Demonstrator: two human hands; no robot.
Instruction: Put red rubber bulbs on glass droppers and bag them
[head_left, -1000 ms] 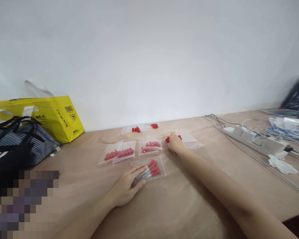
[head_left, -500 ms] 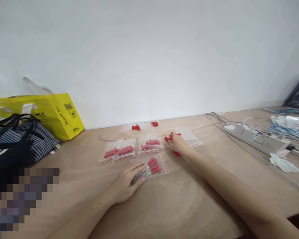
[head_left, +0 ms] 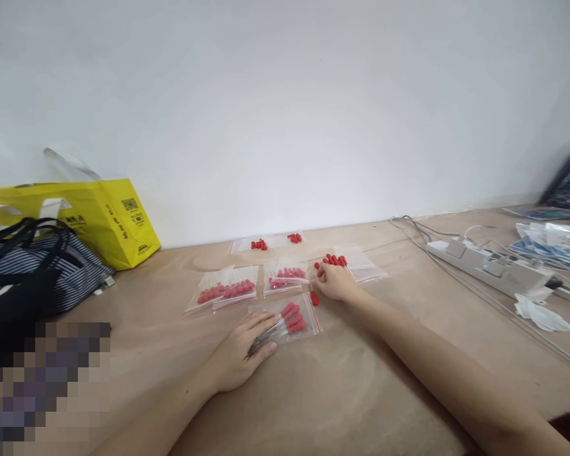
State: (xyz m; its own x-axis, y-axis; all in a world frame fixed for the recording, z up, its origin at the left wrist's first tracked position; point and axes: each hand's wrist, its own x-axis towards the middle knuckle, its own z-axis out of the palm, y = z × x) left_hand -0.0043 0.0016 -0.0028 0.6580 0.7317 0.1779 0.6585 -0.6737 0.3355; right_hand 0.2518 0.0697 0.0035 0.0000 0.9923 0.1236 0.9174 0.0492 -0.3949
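Item: head-camera view of a wooden worktop (head_left: 342, 392) against a white wall.

Left hand (head_left: 240, 354): laid flat, fingers spread a little, pinning the near end of a clear zip bag (head_left: 289, 318). The bag holds several red-capped pieces, caps toward the far right. Its long axis runs from the left hand diagonally away toward the right hand.

Right hand (head_left: 333, 282): palm down, fingers curled loosely over the worktop, at the far right corner of that bag. Whether it grips anything cannot be told. A loose red cap (head_left: 314, 297) lies just beside its thumb side, touching or nearly touching the bag's right edge. A row of loose red caps (head_left: 333, 260) lies just beyond the fingertips, on an empty-looking clear bag (head_left: 361, 263).

Relation: the single cap lies between the right hand and the pinned bag, nearer the right hand than the left.

Filled bags: two overlapping at left (head_left: 225, 292), one at centre (head_left: 287, 277); a farther bag at the wall (head_left: 273, 241) with two small red clusters.

Surroundings: yellow carrier bag (head_left: 109, 218) and striped dark bag (head_left: 33, 272) at far left; white power strip (head_left: 491, 266) with cables at right, well apart from both hands.
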